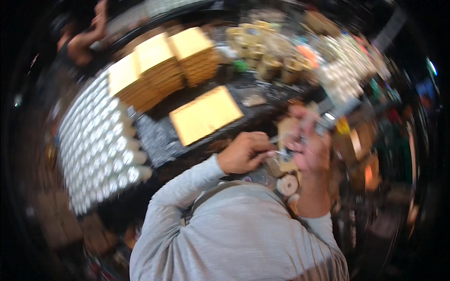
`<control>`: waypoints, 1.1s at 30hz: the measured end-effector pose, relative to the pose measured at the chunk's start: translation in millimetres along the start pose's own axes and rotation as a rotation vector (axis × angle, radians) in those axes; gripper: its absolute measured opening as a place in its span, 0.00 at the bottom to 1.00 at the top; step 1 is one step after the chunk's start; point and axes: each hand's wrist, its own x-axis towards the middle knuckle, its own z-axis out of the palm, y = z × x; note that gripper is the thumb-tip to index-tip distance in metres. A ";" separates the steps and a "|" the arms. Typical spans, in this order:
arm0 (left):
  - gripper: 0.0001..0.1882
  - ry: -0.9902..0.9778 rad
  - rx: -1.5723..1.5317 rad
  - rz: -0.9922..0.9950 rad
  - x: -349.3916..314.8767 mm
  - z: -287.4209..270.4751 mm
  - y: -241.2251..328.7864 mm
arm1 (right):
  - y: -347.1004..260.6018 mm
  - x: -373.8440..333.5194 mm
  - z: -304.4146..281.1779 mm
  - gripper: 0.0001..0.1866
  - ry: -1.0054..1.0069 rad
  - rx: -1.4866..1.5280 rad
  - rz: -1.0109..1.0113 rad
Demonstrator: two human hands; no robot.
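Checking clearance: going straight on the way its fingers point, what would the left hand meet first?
Most likely the right hand, just rightward of the left hand. A small pale item shows between them, but blur leaves its depth, and whether it comes first, unclear.

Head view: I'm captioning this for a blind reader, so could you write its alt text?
The left hand and blurred right hand of a person in a grey fabric top are close together, anything held unclear. Beyond lies a flat yellow rectangular piece, before stacks of similar yellow pieces, with rows of shiny whitish cylinders to the left.
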 end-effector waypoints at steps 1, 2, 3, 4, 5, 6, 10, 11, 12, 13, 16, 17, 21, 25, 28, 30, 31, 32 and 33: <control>0.06 0.063 -0.013 0.021 -7.8 -4.2 5.2 | 5.0 -0.4 2.8 0.17 -0.007 0.100 0.021; 0.07 0.078 -0.016 0.007 -16.9 -10.9 10.5 | 10.0 -1.9 4.0 0.14 0.062 0.194 0.044; 0.10 0.146 -0.032 0.011 -26.5 -16.5 18.3 | 14.8 -3.4 4.0 0.13 0.059 0.099 0.006; 0.15 0.197 -0.058 0.016 -36.0 -20.3 27.2 | 19.5 -4.2 3.0 0.13 0.004 0.005 -0.066; 0.19 0.233 -0.061 -0.037 -48.8 -26.4 38.9 | 24.0 -4.0 1.4 0.13 0.029 -0.037 -0.131; 0.24 0.257 -0.071 -0.088 -62.8 -36.2 51.1 | 28.3 -2.9 -0.8 0.13 -0.012 -0.055 -0.210; 0.24 0.562 -0.004 -0.172 -139.6 -118.3 118.0 | 45.8 8.8 -13.2 0.14 0.127 -0.281 -0.374; 0.24 0.712 0.072 -0.187 -157.6 -140.7 140.3 | 50.9 12.5 -16.7 0.14 0.153 -0.332 -0.378; 0.24 0.847 0.155 -0.247 -175.4 -165.4 161.3 | 56.4 16.1 -19.9 0.14 0.183 -0.367 -0.384; 0.24 0.942 0.242 -0.226 -191.4 -192.2 179.5 | 62.1 19.5 -22.7 0.14 0.226 -0.396 -0.381; 0.30 1.025 0.573 -0.288 -236.1 -288.1 218.6 | 80.0 27.6 -27.1 0.14 0.258 -0.394 -0.319; 0.30 1.101 0.610 -0.357 -251.9 -318.8 220.8 | 86.1 29.5 -27.4 0.13 0.242 -0.407 -0.292; 0.31 1.192 0.888 -0.547 -325.3 -465.3 184.4 | 109.7 34.2 -25.0 0.12 0.268 -0.437 -0.155; 0.33 1.206 1.258 -0.732 -402.4 -593.9 104.4 | 136.0 35.4 -28.7 0.10 0.350 -0.509 -0.136; 0.42 1.123 1.416 -1.087 -426.6 -646.1 47.1 | 164.6 31.0 -43.0 0.08 0.376 -0.492 -0.068; 0.47 0.944 1.801 -1.716 -423.4 -632.3 1.3 | 189.2 22.8 -57.4 0.07 0.383 -0.474 0.010; 0.49 0.787 1.697 -2.021 -409.9 -625.6 -10.0 | 202.9 16.8 -65.6 0.07 0.403 -0.476 0.045; 0.47 0.642 1.791 -2.105 -389.7 -611.7 -23.0 | 217.2 9.7 -74.0 0.06 0.416 -0.487 0.066; 0.45 0.525 1.685 -1.932 -365.4 -594.7 -28.2 | 231.7 1.7 -82.3 0.06 0.438 -0.499 0.086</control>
